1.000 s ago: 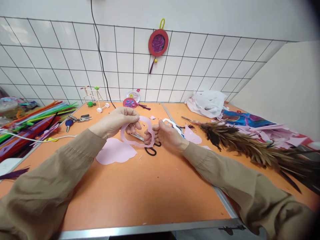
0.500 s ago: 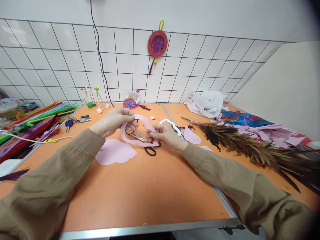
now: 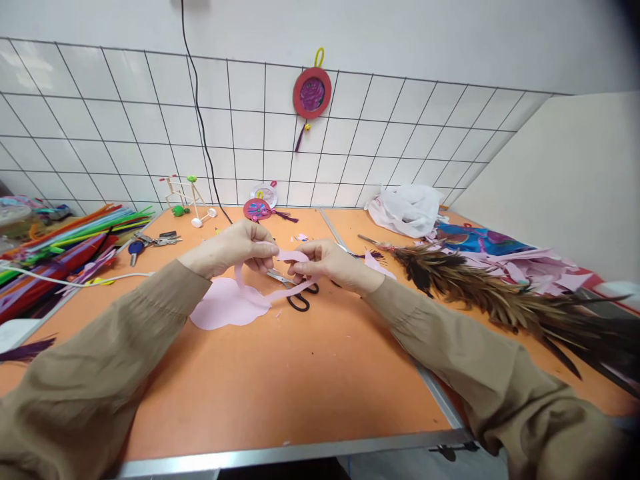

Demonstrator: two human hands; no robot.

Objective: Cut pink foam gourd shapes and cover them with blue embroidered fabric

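A thin pink paper ring hangs between my hands above the orange table. My left hand pinches its upper left part between thumb and fingers. Close beside it, my right hand is closed on the ring's right side. The strip curves down below both hands and looks bent. Under it lie scissors with black handles, their blades partly hidden by the paper and my fingers. A flat pink paper shape rests on the table below my left hand, partly overlapped by the ring.
Colourful pipe cleaners and keys lie to the left. Brown feathers stretch across the right, near a white plastic bag. Round tasselled ornaments lie at the back; another ornament hangs on the tiled wall.
The pink ring was spread upright and fairly flat; now it is tilted and bent, with its lower strip drooping. My right hand has shifted slightly, covering the white curved piece behind it.
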